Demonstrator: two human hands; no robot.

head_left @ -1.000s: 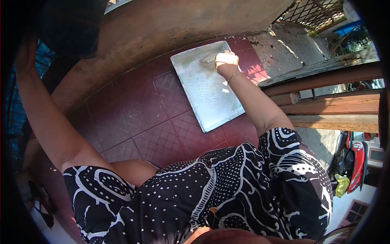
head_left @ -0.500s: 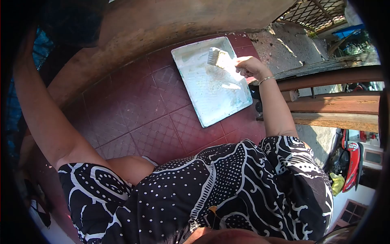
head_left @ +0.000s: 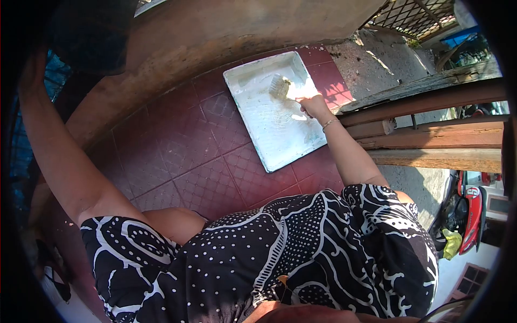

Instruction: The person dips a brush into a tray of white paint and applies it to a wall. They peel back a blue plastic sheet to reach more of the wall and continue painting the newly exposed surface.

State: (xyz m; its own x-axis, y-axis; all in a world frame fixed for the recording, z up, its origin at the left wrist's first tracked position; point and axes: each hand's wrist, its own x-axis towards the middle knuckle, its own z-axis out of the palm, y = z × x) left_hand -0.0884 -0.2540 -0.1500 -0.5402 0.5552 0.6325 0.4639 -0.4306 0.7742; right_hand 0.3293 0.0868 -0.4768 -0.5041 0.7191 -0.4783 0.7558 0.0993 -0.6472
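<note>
A wide, flat paintbrush with pale bristles is gripped in my right hand, fingers wrapped round its handle. Its bristles overlap the upper middle of a white, paint-smeared tray, which lies tilted in view on the red floor tiles. Patches of bright sunlight fall on the brush and the tray. My left arm stretches up along the left side, and my left hand is in deep shadow near a large dark object. The fingers of that hand are hidden.
A stained wall runs along the far side of the tiled floor. Wooden beams stand close to my right forearm. Beyond them are a red motorcycle part and a yellow-green cloth. A metal lattice is at the upper right.
My right hand has moved left and slightly down with the paintbrush, whose bristles now sit lower over the tray. My left arm has stayed nearly in place.
</note>
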